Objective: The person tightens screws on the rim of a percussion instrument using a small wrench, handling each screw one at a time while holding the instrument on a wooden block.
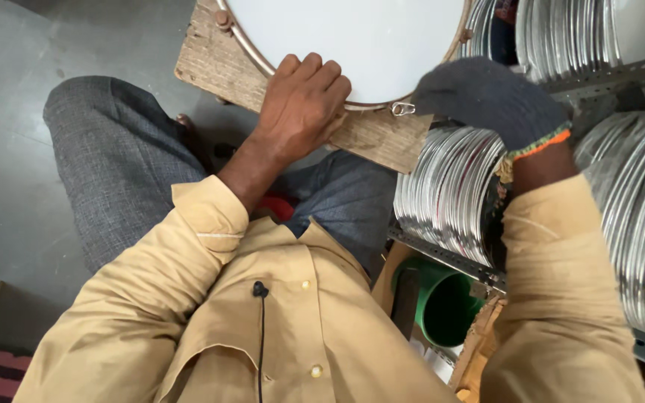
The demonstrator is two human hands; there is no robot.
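Head view: bare left hand (301, 104) presses flat, fingers together, on the rigid, thin-skinned frame drum (352, 37)'s metal rim, gloved right hand (487, 97) curled beside it, grip hidden.

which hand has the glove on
The right hand, in a dark knit glove with an orange cuff; the left hand is bare on the drum rim.

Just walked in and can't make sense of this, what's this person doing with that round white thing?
A seated person in a tan shirt is working on a round white drum-like frame with a metal rim, resting on a worn wooden board over their lap. The bare left hand presses down on the rim's near edge. The right hand, in a dark knit glove, sits at the rim beside a small metal hook. Stacks of shiny metal hoops fill the racks on the right, with a green bucket below.
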